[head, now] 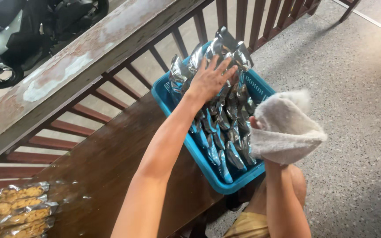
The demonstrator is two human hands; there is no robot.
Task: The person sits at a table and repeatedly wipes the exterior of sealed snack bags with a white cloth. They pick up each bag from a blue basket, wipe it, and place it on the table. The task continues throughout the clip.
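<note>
A blue plastic basket (pixel 166 98) sits on the end of a dark wooden bench (pixel 106 163) and is packed with several upright silver foil pouches (pixel 225 128). My left hand (pixel 209 79) reaches in with fingers spread and rests on the tops of the pouches at the far end. My right hand (pixel 256 128) is mostly hidden under a white towel (pixel 285 128), which it holds bunched at the basket's right rim.
A weathered wooden railing (pixel 80 57) with red-brown slats runs along the left, a scooter (pixel 5 39) beyond it. Clear-fronted snack packets (pixel 16 211) lie at the bench's near left. Speckled grey floor (pixel 353 110) lies to the right.
</note>
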